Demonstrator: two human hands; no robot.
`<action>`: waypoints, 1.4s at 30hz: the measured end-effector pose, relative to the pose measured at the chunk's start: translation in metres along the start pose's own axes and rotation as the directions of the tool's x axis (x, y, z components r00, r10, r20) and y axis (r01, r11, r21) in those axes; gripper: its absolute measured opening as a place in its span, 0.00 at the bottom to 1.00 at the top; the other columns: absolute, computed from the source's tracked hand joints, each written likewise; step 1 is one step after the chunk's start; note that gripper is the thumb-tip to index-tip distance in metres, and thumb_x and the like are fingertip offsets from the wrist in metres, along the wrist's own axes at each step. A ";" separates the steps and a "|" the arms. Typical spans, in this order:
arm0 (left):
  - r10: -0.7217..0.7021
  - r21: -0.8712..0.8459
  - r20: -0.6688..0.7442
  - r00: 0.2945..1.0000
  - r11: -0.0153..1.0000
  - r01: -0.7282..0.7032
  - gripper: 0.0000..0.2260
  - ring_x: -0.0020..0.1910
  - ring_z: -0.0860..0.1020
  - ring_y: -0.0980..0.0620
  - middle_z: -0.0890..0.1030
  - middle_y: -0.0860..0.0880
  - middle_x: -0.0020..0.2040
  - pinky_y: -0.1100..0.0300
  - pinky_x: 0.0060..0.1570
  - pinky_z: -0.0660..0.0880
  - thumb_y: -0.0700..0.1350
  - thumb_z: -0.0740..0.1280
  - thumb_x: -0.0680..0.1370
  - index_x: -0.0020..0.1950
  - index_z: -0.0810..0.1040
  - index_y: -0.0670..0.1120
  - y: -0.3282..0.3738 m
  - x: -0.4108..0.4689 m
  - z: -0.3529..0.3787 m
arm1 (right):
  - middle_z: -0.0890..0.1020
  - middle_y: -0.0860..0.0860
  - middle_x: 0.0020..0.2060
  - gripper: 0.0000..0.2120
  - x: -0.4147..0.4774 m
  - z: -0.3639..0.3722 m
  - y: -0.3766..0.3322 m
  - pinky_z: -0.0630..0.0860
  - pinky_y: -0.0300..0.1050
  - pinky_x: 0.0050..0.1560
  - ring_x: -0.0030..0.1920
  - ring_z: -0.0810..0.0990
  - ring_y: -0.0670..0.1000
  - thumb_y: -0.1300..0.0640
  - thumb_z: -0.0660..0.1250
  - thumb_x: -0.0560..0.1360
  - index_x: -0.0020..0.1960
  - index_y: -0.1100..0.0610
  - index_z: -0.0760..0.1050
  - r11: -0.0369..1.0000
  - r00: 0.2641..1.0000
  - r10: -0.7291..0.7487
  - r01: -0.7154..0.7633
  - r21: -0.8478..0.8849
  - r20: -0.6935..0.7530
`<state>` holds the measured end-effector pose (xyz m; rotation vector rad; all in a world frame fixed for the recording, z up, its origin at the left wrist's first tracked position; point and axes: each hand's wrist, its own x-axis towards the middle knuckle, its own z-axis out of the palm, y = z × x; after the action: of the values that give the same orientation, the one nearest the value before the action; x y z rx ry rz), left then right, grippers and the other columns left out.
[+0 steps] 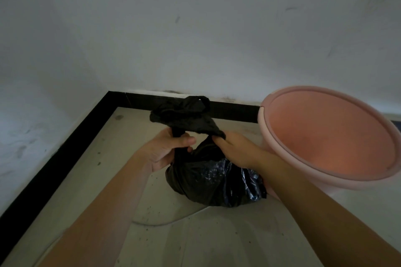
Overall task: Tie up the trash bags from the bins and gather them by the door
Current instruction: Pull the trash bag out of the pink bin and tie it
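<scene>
We had the trash bag (212, 178) on the floor (121, 180) beside the pink bin (329, 136), left hand (171, 149) clamped round its neck, right hand (234, 149) pinching a flap; the knot probably needed cinching low and tight.

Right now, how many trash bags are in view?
1: a black trash bag on the floor near the wall corner, left of the pink bin, held at its neck by both hands. Others may lie out of frame.

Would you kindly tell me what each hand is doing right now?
Left hand: closed around the bag neck.
Right hand: pinching the bag's top flap.
</scene>
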<state>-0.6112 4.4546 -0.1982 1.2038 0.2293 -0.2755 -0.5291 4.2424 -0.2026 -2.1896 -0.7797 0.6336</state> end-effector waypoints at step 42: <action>0.088 -0.399 -0.257 0.962 0.897 -0.189 0.06 0.28 0.74 0.58 0.82 0.47 0.51 0.64 0.30 0.75 0.39 0.74 0.71 0.42 0.81 0.49 0.027 -0.002 0.021 | 0.86 0.59 0.44 0.10 -0.031 -0.022 -0.046 0.83 0.43 0.43 0.38 0.85 0.52 0.58 0.64 0.81 0.54 0.64 0.79 0.691 0.964 0.254 -0.238 0.682 0.080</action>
<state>-0.6037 4.4444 -0.1665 0.8140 0.3841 0.0459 -0.5523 4.2370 -0.1478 -1.5931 -0.1613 0.8683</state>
